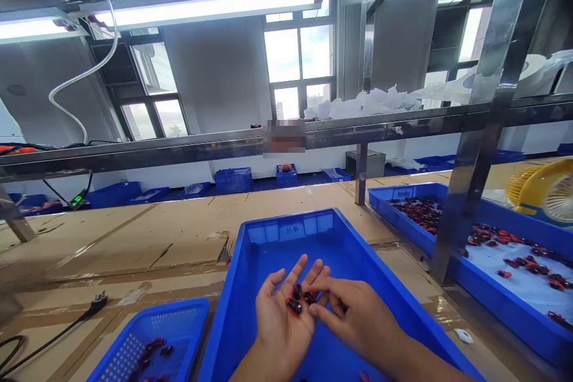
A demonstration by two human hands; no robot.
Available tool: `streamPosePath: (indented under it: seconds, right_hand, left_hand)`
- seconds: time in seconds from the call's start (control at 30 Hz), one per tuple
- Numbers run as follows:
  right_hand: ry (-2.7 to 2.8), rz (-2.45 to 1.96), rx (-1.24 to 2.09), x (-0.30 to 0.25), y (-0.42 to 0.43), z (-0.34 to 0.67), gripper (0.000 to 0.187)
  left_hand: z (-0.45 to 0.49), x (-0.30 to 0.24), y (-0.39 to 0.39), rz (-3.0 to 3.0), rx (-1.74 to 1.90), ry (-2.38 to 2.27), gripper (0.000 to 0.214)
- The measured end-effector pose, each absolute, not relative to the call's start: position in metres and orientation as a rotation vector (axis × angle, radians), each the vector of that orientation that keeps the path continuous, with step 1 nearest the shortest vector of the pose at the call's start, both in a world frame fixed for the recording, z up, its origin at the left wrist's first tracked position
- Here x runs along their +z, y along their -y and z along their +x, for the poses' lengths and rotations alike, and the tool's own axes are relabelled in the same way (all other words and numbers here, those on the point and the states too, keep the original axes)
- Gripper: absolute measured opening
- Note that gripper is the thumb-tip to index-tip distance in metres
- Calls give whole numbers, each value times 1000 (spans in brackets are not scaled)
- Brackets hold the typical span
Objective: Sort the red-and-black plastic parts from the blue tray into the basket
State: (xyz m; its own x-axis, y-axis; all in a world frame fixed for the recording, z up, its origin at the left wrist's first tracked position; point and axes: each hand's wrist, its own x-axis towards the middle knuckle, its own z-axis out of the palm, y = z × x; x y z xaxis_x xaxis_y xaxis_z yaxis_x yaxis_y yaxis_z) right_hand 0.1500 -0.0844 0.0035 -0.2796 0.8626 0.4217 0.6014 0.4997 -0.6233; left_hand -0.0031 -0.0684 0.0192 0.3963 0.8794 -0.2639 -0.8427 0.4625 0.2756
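My left hand (284, 316) is palm up with its fingers stretched out, cradling a few small black-and-red parts (294, 305). Their exact kind is too small to make out. From the right, my right hand (358, 316) reaches over the palm. Its thumb and forefinger are pinched at one black-and-red part (310, 297) by the base of the left fingers. Both hands are above a large blue tray (289, 230), where a bit of red shows near the bottom edge of the view.
A blue perforated basket (192, 316) at lower left holds similar parts. Many more lie in another blue tray (394, 191) at right, behind a metal post (470, 161). A yellow fan (544, 191) stands far right. A plug (97, 303) with its cable lies on the cardboard-covered table (179, 239).
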Motion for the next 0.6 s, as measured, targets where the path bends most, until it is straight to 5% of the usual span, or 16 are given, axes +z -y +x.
streamPosePath:
  seconds: [0.27,0.6]
  right_hand:
    - [1874,-1090,740,3,91,137,15]
    - [2083,-1263,323,-4,101,134,10]
  left_hand:
    - [9,19,80,282,1166,-558,36]
    - [17,-4,81,484,1308,-571,31]
